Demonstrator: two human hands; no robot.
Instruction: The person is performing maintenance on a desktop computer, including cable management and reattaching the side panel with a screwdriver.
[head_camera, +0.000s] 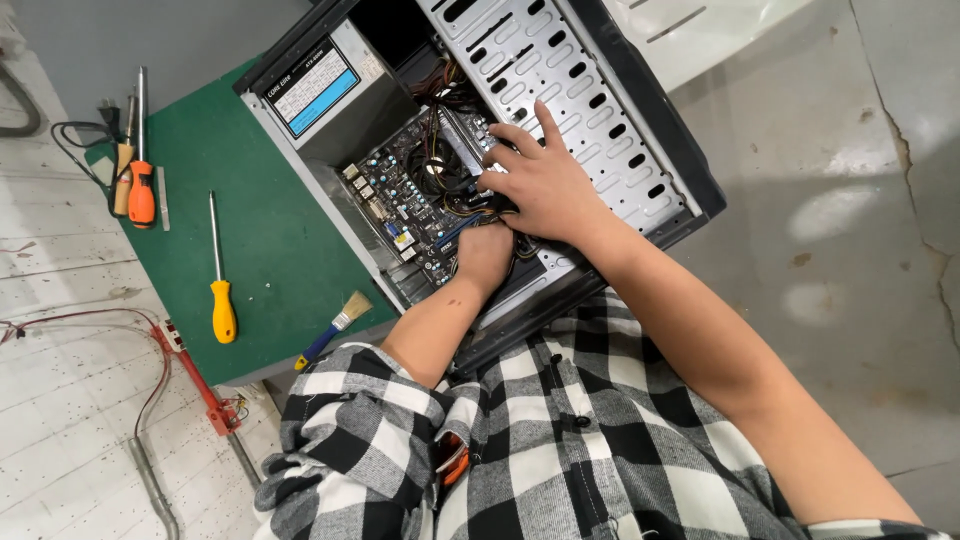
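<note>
an open computer case (640, 150) lies on its side across the right part of the green bench (260, 240), overhanging the bench's right edge, its side panel off. inside sit the circuit board (410, 195), a round fan (437, 170) near the board's middle, a bundle of cables (450, 100) and a perforated metal drive cage (560, 80). a grey power supply box (335, 95) with a blue and white label fills the case's far left corner.

both hands are inside the case, close together over the board's near right part. the right hand (545, 185) lies with fingers spread and bent, fingertips pressing down on dark cables beside the fan; whether it grips anything i cannot tell. the left hand (487, 255) is curled into a loose fist just below it, knuckles up, touching the board's edge and the cables; what it clasps is hidden.

on the bench left of the case lies a yellow-handled screwdriver (220, 290), and near the bench's front edge a small brush (335, 325) with a blue handle. at the far left corner lie an orange-handled screwdriver (141, 180), a wooden-handled tool (122, 175) and a black cord (75, 140). the person wears a black and white checked shirt (560, 440).
</note>
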